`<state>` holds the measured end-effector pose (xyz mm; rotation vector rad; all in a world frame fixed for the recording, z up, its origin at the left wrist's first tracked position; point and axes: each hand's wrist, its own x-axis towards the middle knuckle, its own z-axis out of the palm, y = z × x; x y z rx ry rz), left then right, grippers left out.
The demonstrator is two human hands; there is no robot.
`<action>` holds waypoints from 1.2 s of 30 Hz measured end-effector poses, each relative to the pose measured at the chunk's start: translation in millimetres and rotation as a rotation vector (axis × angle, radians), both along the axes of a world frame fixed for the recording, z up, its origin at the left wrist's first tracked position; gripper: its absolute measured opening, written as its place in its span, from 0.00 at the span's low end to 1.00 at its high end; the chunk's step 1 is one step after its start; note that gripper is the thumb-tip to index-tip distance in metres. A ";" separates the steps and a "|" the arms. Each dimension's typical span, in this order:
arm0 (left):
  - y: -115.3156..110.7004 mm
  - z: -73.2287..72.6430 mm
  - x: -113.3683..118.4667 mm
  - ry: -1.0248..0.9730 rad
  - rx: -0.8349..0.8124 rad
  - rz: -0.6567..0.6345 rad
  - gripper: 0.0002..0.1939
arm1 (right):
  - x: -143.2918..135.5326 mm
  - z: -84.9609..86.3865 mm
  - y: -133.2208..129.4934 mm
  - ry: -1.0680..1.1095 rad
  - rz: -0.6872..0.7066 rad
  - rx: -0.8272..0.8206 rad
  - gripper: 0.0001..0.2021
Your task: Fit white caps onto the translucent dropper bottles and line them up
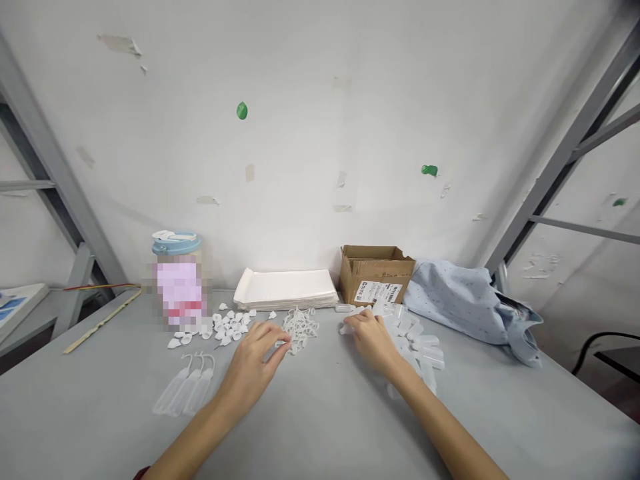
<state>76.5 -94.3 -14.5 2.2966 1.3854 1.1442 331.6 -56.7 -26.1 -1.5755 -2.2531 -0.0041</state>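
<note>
My left hand is beside a small heap of thin white looped pieces, thumb and fingertips close together; what they hold, if anything, is too small to make out. At the left edge of a pile of clear plastic bottles, my right hand has its fingers bent down over a translucent piece, its fingertips partly hidden. White caps lie scattered behind and left of my left hand. Several clear bottles with curved white tubes lie side by side at the left.
Against the wall are a stack of white sheets or envelopes, an open cardboard box and a light blue cloth. A blue-lidded container stands at the left, near a thin wooden strip. Metal frame posts rise on both sides.
</note>
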 end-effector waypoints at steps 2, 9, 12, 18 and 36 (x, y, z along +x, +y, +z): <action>-1.0 0.1 1.0 -0.022 -0.012 -0.003 0.09 | -3.4 2.1 -3.0 -0.010 0.023 0.002 0.21; -6.9 4.2 6.7 -0.150 -0.077 0.013 0.08 | -26.7 8.9 -26.1 0.156 0.231 0.020 0.21; -9.6 4.9 11.3 -0.217 -0.131 0.009 0.08 | -39.9 3.7 -39.1 0.395 0.339 0.006 0.21; -15.2 5.9 17.5 -0.259 -0.198 -0.006 0.09 | -55.3 -6.8 -53.1 0.514 0.346 -0.066 0.22; -19.2 6.2 15.7 -0.265 -0.124 -0.032 0.08 | -58.1 -11.7 -58.7 0.507 0.396 0.038 0.26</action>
